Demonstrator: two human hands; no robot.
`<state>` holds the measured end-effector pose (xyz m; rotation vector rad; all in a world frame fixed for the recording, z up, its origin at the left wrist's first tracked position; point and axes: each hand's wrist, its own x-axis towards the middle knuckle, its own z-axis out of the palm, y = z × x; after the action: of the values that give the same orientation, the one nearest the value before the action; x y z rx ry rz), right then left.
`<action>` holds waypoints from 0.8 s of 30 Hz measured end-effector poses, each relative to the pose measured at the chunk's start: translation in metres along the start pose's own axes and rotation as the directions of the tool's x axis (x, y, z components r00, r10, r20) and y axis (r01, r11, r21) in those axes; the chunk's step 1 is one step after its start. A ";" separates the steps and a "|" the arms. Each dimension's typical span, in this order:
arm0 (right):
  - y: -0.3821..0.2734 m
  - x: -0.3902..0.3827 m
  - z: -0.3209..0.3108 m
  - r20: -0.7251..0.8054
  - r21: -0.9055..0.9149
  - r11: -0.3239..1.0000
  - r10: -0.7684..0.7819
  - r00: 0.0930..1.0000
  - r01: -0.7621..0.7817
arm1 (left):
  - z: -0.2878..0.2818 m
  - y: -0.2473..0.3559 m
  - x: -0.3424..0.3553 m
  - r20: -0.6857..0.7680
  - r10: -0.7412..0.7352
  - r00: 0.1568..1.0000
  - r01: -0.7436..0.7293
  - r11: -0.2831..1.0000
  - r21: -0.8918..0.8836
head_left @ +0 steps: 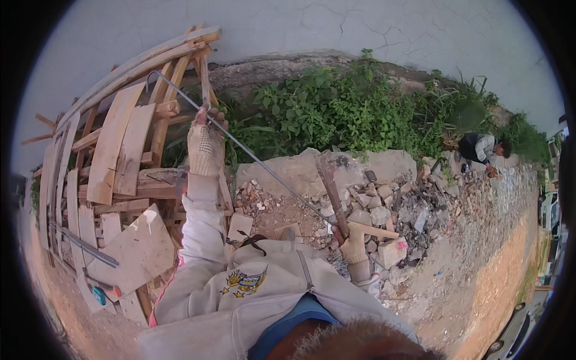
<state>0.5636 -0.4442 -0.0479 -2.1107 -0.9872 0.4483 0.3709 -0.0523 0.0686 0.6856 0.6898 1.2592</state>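
Observation:
A long thin metal rod (264, 163) with a bent hook at its upper left end slants across in front of me. My left hand (206, 141), in a knitted glove with bare fingertips, is raised and closed around the rod below the hook. Lower right, my gloved right hand (353, 246) is closed by the rod's other end. A rusty, flat-looking bar (332, 189) also runs down to that hand; how the fingers share the two is hard to make out. A pale wooden strip (373, 230) lies just beside it.
Planks and beams (123, 144) are stacked at left, with several metal rods (84, 243) and a teal tape measure (98, 294) on them. Broken concrete rubble (384, 207) lies at right. Green plants (336, 111) line the wall. Another person (482, 148) crouches far right.

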 end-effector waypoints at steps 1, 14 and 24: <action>0.043 0.003 0.021 0.051 0.053 0.996 0.069 0.996 -0.072 | -0.010 0.005 0.000 -0.025 0.034 0.999 -0.031 0.993 0.110; -0.007 0.094 0.042 0.259 0.204 0.978 -0.105 0.960 0.052 | -0.127 0.124 -0.083 -0.258 0.454 0.853 -0.322 0.846 0.424; -0.081 0.103 0.032 0.387 0.027 0.976 -0.210 0.898 0.216 | -0.299 0.247 -0.059 -0.376 0.654 0.656 -0.304 0.686 0.661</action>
<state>0.5703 -0.3156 -0.0076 -1.9351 -1.4359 0.7675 -0.0217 -0.0440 0.0817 1.0153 1.5087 1.8634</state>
